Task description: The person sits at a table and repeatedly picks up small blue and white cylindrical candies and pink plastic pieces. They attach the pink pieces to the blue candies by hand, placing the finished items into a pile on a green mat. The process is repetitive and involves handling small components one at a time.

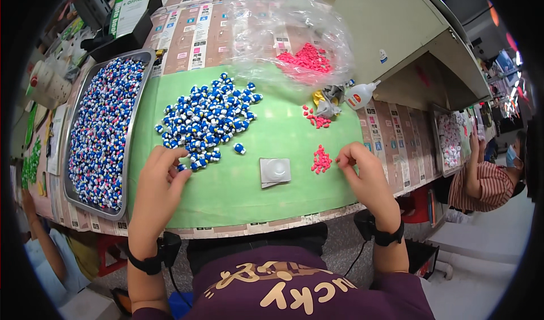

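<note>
My left hand (160,175) is at the near edge of a loose heap of small blue-and-white plastic pieces (207,113), thumb and forefinger closed about one blue-and-white piece (182,167). On the right, my right hand (362,171) pinches a tiny pinkish-red piece (338,160) at its fingertips. Just left of that hand lies a small pile of pinkish-red pieces (321,160). Between my hands a small whitish square block with a round dish (276,170) rests on the green mat (243,198). A single blue-and-white piece (239,148) sits apart from the heap.
A metal tray (131,127) full of blue-and-white pieces stands at left. Farther back lie a clear plastic bag (255,31) with red pieces, a white squeeze bottle (361,96) and a crumpled grey-yellow wrapper (327,102). A metal cabinet (391,31) borders the right. Other people sit on both sides.
</note>
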Demonstrator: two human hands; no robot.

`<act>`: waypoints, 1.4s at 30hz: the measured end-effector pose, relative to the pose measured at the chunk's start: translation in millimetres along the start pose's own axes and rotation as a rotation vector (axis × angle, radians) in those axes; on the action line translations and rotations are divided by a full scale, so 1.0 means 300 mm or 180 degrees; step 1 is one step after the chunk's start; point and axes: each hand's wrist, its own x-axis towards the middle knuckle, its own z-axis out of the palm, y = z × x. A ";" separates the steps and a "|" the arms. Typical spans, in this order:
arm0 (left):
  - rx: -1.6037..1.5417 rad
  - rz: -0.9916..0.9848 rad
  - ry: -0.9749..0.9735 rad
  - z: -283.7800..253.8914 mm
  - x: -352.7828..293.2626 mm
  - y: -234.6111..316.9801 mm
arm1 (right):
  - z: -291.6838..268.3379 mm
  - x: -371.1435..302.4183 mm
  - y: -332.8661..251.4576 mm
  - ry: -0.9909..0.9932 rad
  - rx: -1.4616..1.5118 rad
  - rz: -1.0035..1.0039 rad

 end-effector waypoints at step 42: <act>-0.1450 0.1275 -0.0290 0.112 -0.069 0.195 | 0.074 0.059 -0.371 -0.1229 0.2086 -0.0007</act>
